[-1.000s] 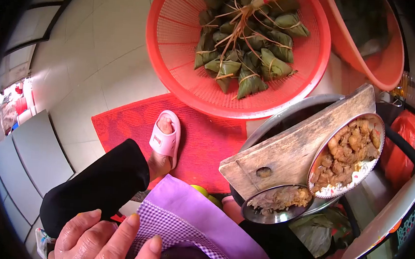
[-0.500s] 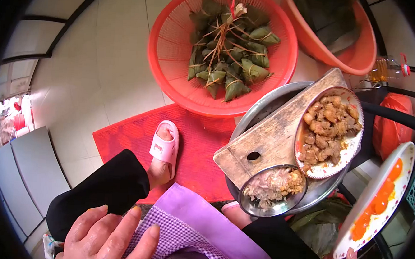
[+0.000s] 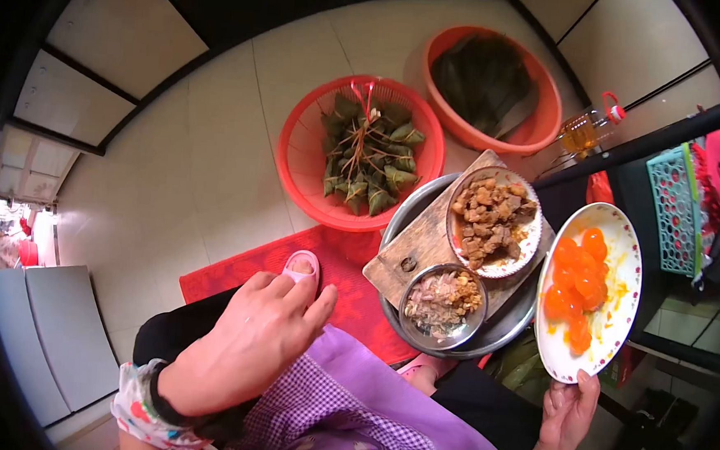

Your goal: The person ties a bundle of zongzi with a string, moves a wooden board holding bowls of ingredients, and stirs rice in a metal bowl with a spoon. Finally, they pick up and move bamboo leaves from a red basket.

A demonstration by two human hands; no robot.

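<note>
Right hand (image 3: 564,415) grips the near rim of the plate (image 3: 618,311); fingertips show at the edge, palm underneath out of sight. Yolks (image 3: 575,288), orange, piled on the plate's left half. Left hand (image 3: 246,342) empty, fingers loosely spread, hovering over the knee, left of the plate. Board (image 3: 412,249) just left of the plate, lying across a metal basin (image 3: 506,325) whose contents are hidden. On the board: meat dish (image 3: 492,221) and small bowl (image 3: 443,304), filling hard to identify. Red basket (image 3: 297,167) of wrapped dumplings beyond the board.
</note>
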